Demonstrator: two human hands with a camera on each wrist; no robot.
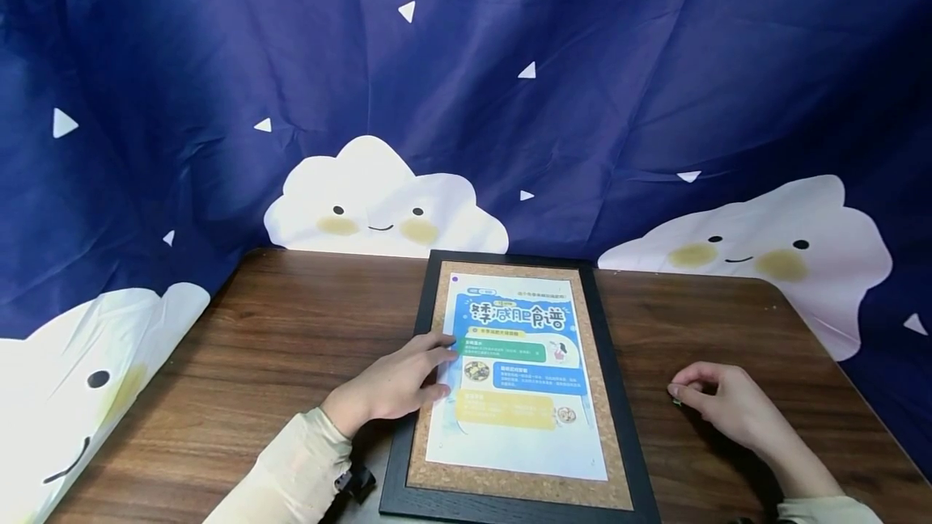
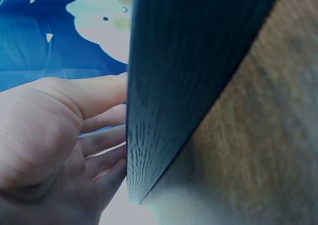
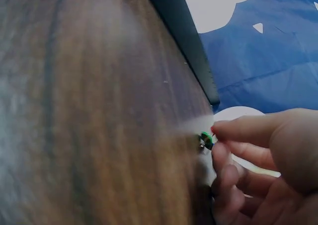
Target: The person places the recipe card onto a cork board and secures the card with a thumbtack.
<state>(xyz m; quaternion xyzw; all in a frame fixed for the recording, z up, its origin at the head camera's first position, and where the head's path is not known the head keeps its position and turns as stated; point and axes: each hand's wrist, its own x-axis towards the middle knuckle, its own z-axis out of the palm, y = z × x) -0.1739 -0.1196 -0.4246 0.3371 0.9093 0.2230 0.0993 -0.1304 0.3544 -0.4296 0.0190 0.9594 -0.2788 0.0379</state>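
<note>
A framed corkboard [image 1: 524, 496] lies on the table, with a printed paper sheet [image 1: 520, 451] on it. A round purple thumbtack [image 1: 455, 278] shows at the sheet's top left corner. My left hand [image 1: 396, 378] reaches across the frame's left side, its extended fingers resting at the sheet's left edge. To the right of the board, my right hand [image 1: 728, 403] is low over the table, thumb and forefinger pinching together. At those fingertips show a green thumbtack [image 3: 206, 137] and a tiny red piece [image 3: 213, 129]; which of them is gripped is hard to tell.
The brown wooden table [image 1: 291, 306] extends on both sides of the board. Behind it hangs a dark blue cloth [image 1: 466, 103] with smiling clouds and white triangles. The board's black frame [image 2: 169, 86] stands a little above the tabletop.
</note>
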